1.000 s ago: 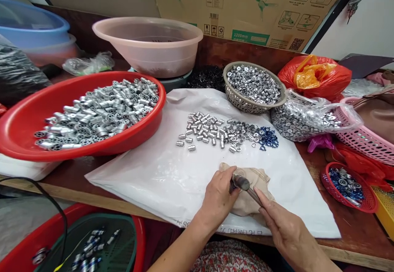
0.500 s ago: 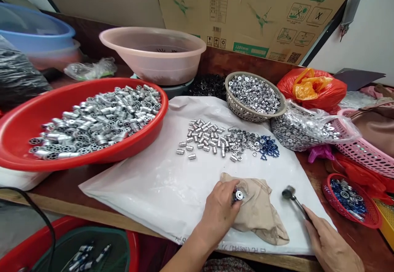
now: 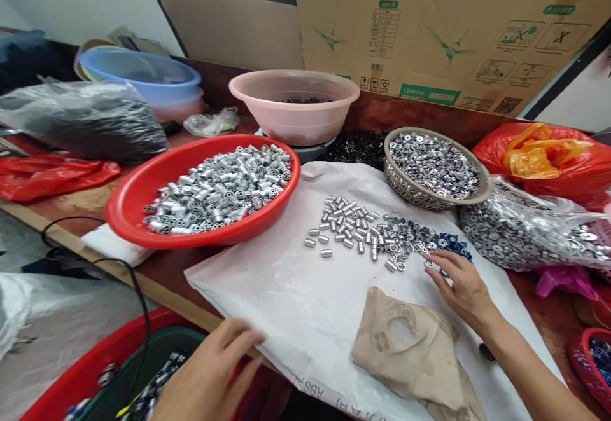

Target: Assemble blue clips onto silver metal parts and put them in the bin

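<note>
My left hand [image 3: 212, 373] is at the lower left, slightly blurred, beside the red tub with a dark green inner basket [image 3: 165, 332] below the table edge. Its fingers are spread and I see nothing in them. Over the white sheet, my right hand [image 3: 461, 287] reaches to the small silver rings [image 3: 401, 266] and blue clips [image 3: 451, 241], thumb and fingers apart. Silver ribbed cylinders [image 3: 348, 217] lie loose left of it. A folded beige cloth [image 3: 405, 351] lies nearer me. The hammer's dark head [image 3: 487, 352] shows beside my right forearm, which hides most of the tool.
A red basin [image 3: 128, 224] full of silver cylinders stands left. Behind are a pink basin [image 3: 296, 112], a grey-brown basket [image 3: 408, 189] of silver rings and a clear bag [image 3: 506, 236] of similar rings. A black cable [image 3: 136, 281] hangs over the front edge [image 3: 167, 297].
My left hand has left the cloth and moved to the lower left, without the blue-and-silver part it held. My right hand has released the hammer and moved up to the rings. The view swung left.
</note>
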`<state>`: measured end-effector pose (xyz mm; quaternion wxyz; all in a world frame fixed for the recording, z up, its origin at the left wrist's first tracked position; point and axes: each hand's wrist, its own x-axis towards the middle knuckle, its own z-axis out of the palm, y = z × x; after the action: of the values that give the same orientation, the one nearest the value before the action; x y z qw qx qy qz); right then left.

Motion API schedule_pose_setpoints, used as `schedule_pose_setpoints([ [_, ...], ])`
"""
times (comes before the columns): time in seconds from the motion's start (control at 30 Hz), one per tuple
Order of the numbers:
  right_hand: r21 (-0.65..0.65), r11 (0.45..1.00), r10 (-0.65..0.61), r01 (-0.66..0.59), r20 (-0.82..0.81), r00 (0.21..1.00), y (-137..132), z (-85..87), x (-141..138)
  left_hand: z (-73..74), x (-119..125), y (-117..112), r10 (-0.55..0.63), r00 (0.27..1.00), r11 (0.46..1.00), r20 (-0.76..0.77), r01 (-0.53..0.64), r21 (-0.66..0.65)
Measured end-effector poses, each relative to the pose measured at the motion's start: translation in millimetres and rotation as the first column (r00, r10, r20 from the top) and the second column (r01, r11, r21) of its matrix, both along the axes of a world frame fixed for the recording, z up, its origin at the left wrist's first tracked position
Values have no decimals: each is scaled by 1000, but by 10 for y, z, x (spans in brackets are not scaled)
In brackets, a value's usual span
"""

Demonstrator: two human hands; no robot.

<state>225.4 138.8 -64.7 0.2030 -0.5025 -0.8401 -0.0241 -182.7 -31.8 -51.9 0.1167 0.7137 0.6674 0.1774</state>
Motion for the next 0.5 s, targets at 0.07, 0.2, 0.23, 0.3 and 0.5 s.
schedule_pose_setpoints([
  [0.07, -54, 997, 47, -46, 15, 999, 354, 14, -270, 119, 252, 575, -50, 997, 999, 57, 50, 13],
  [0.2, -139, 990, 50, -38, 84, 995, 908, 39, -627, 161, 807, 1958, 76, 996, 997, 35, -77, 17],
  [0.23, -161, 986, 46, -28, 105, 993, 987, 37, -661, 131, 904, 2222, 93, 995, 996, 31, -93, 6],
  [0.3, -208, 978, 42, -11, 145, 988, 1068, 19, -692, 42, 1050, 2582, 91, 996, 995, 20, -90, -29],
  [0.5, -310, 951, 47, 23, 215, 976, 969, -52, -798, -189, 1339, 2632, -40, 997, 996, -66, 35, -78],
])
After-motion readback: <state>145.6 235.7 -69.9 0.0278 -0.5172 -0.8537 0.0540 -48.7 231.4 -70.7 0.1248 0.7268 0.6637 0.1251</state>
